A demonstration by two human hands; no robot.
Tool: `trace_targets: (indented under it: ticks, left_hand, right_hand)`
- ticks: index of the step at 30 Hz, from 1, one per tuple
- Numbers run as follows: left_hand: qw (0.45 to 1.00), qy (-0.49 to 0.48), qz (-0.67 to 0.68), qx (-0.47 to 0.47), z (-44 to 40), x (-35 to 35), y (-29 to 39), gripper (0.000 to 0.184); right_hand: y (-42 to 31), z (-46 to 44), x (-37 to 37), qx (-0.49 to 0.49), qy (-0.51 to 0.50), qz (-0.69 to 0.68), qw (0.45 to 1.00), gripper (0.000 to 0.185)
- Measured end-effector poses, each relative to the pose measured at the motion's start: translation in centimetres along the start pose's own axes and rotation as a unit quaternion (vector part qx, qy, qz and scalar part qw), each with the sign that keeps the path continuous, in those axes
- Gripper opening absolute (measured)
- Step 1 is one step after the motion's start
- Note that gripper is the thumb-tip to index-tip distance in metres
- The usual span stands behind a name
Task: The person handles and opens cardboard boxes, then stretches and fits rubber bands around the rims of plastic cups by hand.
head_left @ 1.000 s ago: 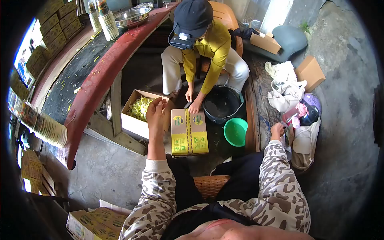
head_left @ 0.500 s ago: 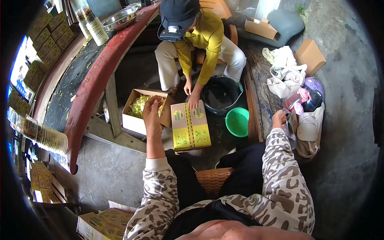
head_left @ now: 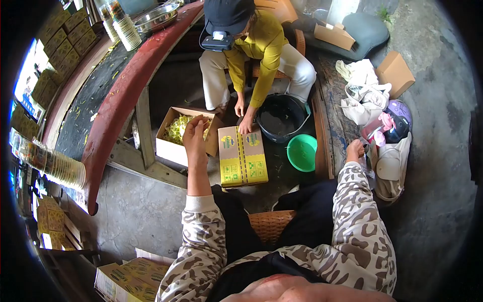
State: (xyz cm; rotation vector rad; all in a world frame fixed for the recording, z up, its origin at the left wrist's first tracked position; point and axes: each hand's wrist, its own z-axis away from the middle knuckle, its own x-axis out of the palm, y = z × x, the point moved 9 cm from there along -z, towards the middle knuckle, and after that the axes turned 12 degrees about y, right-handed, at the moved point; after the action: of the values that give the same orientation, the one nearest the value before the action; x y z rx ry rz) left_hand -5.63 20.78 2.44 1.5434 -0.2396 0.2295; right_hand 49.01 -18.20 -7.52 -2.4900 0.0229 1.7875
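My left hand [head_left: 195, 137] is raised in front of an open carton [head_left: 173, 151] of yellow-green shreds [head_left: 177, 130]. Its fingers are bent together; whatever they may pinch is too small to make out. On the right, my right hand [head_left: 355, 151] is closed beside a clear plastic bag [head_left: 367, 168], and what it grips is hidden. A yellow and brown box [head_left: 243, 163] stands between my arms, beyond my knees. A co-worker's hand [head_left: 246, 124] rests on its far edge. Next to it are a black bucket [head_left: 282, 132] and a green basin [head_left: 302, 153].
A co-worker in a yellow top [head_left: 271, 40] sits opposite. At the left runs a red-edged table [head_left: 118, 108] with stacked cups [head_left: 127, 32] and a metal bowl [head_left: 157, 19]. Cloth bags [head_left: 390, 171] and a purple helmet [head_left: 400, 118] lie right. Flattened cartons [head_left: 132, 277] are lower left.
The view has shifted slightly. Both my hands keep nearly the same pose. The co-worker's hand near the bucket has stayed on the box, while a dark object by their other hand is less visible.
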Motion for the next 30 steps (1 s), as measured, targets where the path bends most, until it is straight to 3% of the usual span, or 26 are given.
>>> trace_targets:
  ticks: [8,11,14,17,19,25,30]
  left_hand:
    - [1.0,0.003,0.02,0.016,-0.7,-0.1,0.3,0.028]
    - [0.999,0.004,0.033,0.025,-1.1,-0.2,0.1,0.029]
    - [0.999,0.032,0.037,0.011,-1.3,-0.4,0.3,0.028]
    - [0.998,0.047,0.038,0.002,-1.2,-0.7,0.7,0.027]
    - [0.997,0.056,0.057,0.002,-1.6,-1.1,0.7,0.026]
    - [0.992,0.079,0.101,0.014,-2.8,-2.8,0.6,0.022]
    - [0.99,0.108,0.088,-0.01,-3.4,-4.0,0.1,0.022]
  right_hand:
    - [-0.6,-0.7,-1.5,-0.019,0.034,0.0,0.999,0.022]
    - [-4.0,0.4,-5.2,-0.124,0.117,-0.001,0.985,0.021]
    - [-7.5,1.8,-6.4,-0.193,0.063,-0.197,0.959,0.022]
    - [-11.4,5.1,-6.1,-0.324,0.044,-0.304,0.895,0.02]
    - [-13.7,10.3,-9.1,-0.378,-0.021,-0.34,0.861,0.018]
    - [-17.5,24.0,-9.9,-0.434,-0.159,-0.33,0.823,0.013]
    - [-17.7,35.7,-2.7,-0.568,-0.199,-0.293,0.743,0.006]
